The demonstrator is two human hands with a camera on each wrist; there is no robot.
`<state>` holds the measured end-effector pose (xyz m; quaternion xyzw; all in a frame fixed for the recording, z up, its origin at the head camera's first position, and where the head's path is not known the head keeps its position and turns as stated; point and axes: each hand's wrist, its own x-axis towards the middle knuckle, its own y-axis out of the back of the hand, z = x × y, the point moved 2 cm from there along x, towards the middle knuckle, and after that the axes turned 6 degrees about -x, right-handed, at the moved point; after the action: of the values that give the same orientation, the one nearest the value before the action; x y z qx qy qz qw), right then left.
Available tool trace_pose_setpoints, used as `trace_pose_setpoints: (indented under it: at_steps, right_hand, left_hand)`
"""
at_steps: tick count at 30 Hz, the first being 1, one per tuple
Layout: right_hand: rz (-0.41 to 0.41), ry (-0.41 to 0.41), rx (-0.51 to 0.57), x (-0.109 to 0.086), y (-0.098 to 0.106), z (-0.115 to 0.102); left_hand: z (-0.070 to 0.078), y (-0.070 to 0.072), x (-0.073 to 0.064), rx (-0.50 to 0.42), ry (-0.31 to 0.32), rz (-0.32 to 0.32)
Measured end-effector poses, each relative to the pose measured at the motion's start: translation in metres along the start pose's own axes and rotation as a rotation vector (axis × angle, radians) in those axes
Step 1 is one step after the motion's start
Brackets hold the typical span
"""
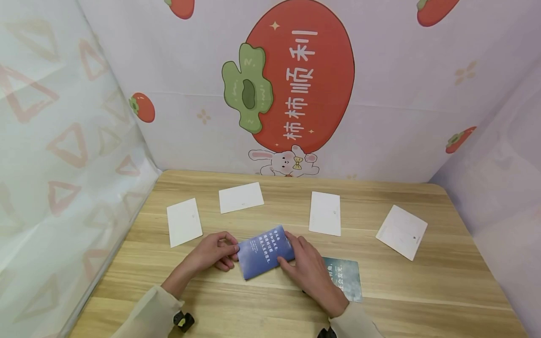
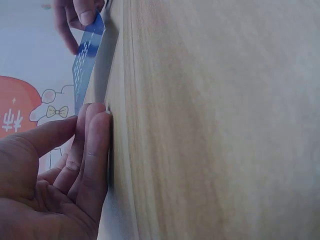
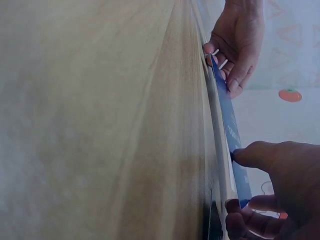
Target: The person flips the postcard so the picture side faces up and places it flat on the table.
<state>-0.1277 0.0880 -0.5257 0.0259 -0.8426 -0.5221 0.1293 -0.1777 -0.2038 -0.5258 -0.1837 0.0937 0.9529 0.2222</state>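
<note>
Nearest to us are two pale sleeves, coming in at the near left and near right, each with a black device at its cuff. Beyond them, we see a blue card printed with white lettering, held between both hands near the middle of the wood-grained table. The left hand pinches its left end, thumb on top and fingers curled beneath. The right hand grips the right end, its thumb on the printed face near the near edge and its fingers around the right side. In the left wrist view we make out a shadowed gap under the card; we cannot tell whether it is one card or several.

Just to the right of the right hand, a teal card with white characters lies on the table, partly hidden by that arm. Farther off, we count four white cards lying apart: one at left, one far left of centre, one far right of centre and one at right. Behind the table's far edge hangs a pale backdrop showing a big red fruit and a white rabbit.
</note>
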Motion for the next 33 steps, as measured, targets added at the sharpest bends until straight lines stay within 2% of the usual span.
trace_pose_setpoints:
  at_steps: [16,23,33]
  right_hand:
    - [0.008,-0.019,-0.082,0.0,-0.003,-0.003]
    - [0.019,-0.017,-0.102,-0.001,-0.003,-0.006]
    - [0.035,-0.009,-0.126,-0.002,-0.006,-0.007]
  left_hand:
    - [0.003,-0.007,-0.001,0.133,0.008,0.087]
    - [0.006,-0.012,-0.001,0.198,-0.013,0.127]
    - [0.006,-0.012,-0.001,0.202,-0.006,0.133]
